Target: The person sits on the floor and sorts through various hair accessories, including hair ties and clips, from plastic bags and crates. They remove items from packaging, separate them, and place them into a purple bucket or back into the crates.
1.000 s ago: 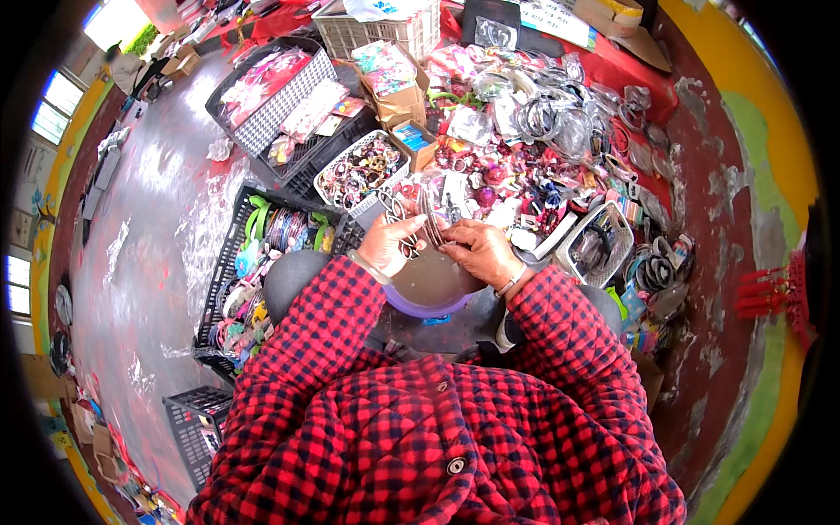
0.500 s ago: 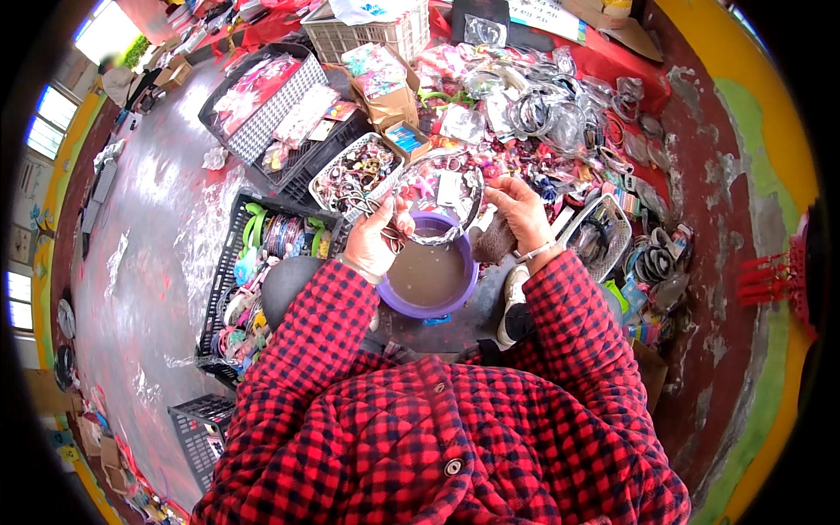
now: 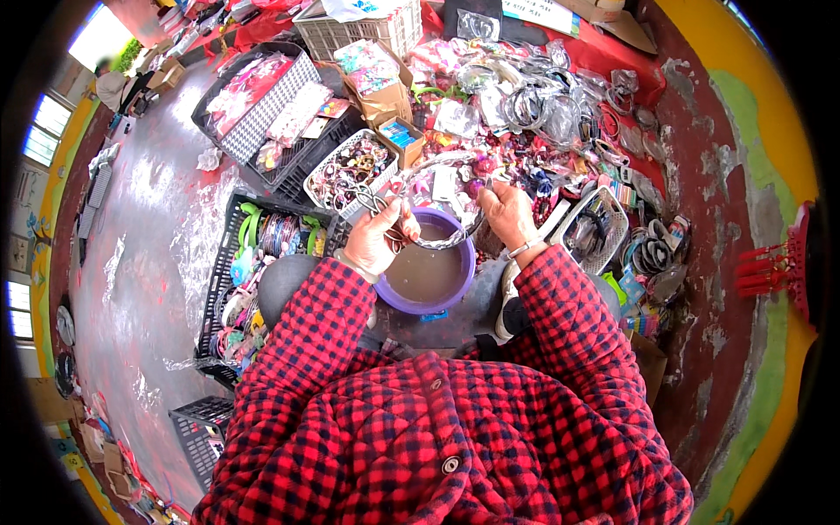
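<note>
My left hand [image 3: 374, 238] is closed on a headband [image 3: 450, 241], a thin dark hoop with a silvery braided stretch, held above a purple basin [image 3: 470, 278] of murky brown water. Loops of brown wavy bands [image 3: 371, 201] also stick out of the same grip. Opposite, my right hand [image 3: 509, 215] pinches the hoop's other side, with a bracelet at the wrist. Magenta bits [image 3: 477, 186] show by its fingertips; whether they are held or lie behind, I cannot tell. Part of the headband blends into the clutter behind.
A white basket [image 3: 350, 171] of hair ties stands beyond the basin. At left sits a black crate [image 3: 229, 262] of headbands. On the right is a white basket [image 3: 604, 229] of dark items. Bagged accessories [image 3: 534, 114] heap across the far side. My shoe [image 3: 506, 311] is right of the basin.
The brown cloth by my right hand is no longer in sight. My right hand has shifted slightly left, and brown bands now stand up above my left fingers.
</note>
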The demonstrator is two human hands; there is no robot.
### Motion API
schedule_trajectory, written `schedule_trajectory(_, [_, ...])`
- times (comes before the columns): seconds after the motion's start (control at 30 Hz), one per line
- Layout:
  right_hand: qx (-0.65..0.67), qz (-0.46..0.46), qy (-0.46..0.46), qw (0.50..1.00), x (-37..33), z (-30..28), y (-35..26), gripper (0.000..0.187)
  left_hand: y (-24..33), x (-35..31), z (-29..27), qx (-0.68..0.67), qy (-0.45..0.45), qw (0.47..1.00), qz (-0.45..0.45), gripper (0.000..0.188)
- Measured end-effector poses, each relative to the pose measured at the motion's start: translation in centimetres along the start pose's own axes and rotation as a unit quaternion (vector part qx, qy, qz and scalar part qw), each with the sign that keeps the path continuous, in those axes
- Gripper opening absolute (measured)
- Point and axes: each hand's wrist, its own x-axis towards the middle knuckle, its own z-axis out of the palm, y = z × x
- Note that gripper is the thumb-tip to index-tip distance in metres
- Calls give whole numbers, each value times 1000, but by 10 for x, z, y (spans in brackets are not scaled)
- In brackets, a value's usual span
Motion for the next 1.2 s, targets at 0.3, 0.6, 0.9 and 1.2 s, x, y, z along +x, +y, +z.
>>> schedule_trajectory(0.3, [86,-16,-7,996,3,0,0,39,4,-2,0,36,-24,999,28,19])
schedule_trajectory(0.6, [-34,48,-102,993,-3,14,2,33,0,-8,4,225,-86,970,3,21])
schedule_trajectory(0.9, [-214,-91,-47,972,-15,15,-11,23,3,-9,9,149,7,988,-29,42])
schedule_trajectory(1.2, [-258,-137,-59,955,-20,15,-17,17,2,-2,-4,95,45,994,-40,30])
